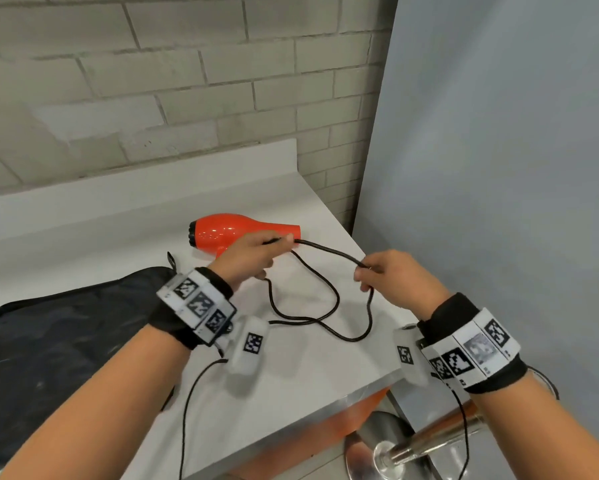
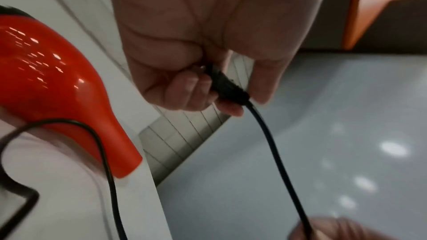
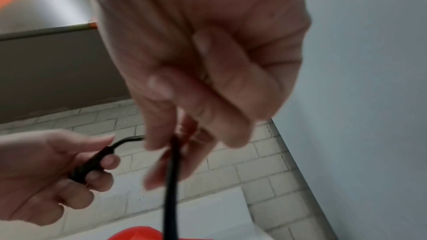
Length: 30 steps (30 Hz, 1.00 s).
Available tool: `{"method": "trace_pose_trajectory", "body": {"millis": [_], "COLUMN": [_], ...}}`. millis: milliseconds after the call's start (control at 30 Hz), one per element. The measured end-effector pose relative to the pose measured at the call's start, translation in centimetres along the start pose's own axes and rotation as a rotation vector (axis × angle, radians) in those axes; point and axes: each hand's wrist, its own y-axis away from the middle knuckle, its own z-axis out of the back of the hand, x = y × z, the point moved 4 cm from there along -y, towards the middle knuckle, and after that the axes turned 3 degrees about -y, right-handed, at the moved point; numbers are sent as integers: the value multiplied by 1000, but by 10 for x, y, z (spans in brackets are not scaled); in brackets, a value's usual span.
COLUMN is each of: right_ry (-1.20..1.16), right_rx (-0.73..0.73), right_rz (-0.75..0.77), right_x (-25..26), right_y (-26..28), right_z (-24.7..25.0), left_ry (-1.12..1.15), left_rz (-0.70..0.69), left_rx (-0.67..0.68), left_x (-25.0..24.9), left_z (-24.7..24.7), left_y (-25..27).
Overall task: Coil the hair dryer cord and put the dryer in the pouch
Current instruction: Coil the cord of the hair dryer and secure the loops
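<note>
The orange hair dryer (image 1: 237, 233) (image 2: 48, 87) (image 3: 138, 233) lies on its side on the white counter (image 1: 125, 216), nozzle to the right. Its black cord (image 1: 325, 303) (image 2: 272, 145) (image 3: 169, 198) loops loosely on the counter in front of it. My left hand (image 1: 256, 252) (image 2: 208, 79) (image 3: 46, 171) grips the black plug (image 2: 225, 84) (image 3: 92, 161) at the cord's end, just in front of the dryer. My right hand (image 1: 384, 275) (image 3: 184, 116) pinches the cord a short span away, to the right. A black pouch (image 1: 55, 341) lies flat at the left.
A grey brick wall (image 1: 152, 81) backs the counter and a plain grey wall (image 1: 499, 168) stands at the right. The counter's right edge (image 1: 370, 258) runs under my right hand. A chrome stool base (image 1: 395, 448) sits on the floor below.
</note>
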Motion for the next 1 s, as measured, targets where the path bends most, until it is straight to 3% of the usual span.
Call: {"method": "trace_pose_trajectory", "body": {"millis": [133, 233, 333, 400, 500, 567, 833, 1000], "right_ry": [-271, -80, 153, 164, 124, 217, 714, 821], "right_rx": [200, 239, 314, 344, 312, 297, 392, 488], "right_rz": [-34, -53, -48, -92, -174, -181, -242, -297], "right_x": [10, 5, -5, -12, -18, -21, -35, -38], "right_y": [-15, -51, -80, -89, -87, -81, -37, -30], "right_z": [-10, -32, -61, -73, -75, -72, -65, -65], "left_ry": [76, 104, 277, 335, 232, 147, 440, 374], "left_rz": [24, 112, 195, 200, 185, 204, -80, -152], "left_rx": [-188, -278, -282, -255, -259, -337, -714, -687], "left_x": [8, 17, 24, 23, 17, 12, -23, -17], "left_z": [39, 55, 61, 63, 67, 74, 98, 81], "left_y": [8, 11, 12, 15, 18, 20, 16, 20]}}
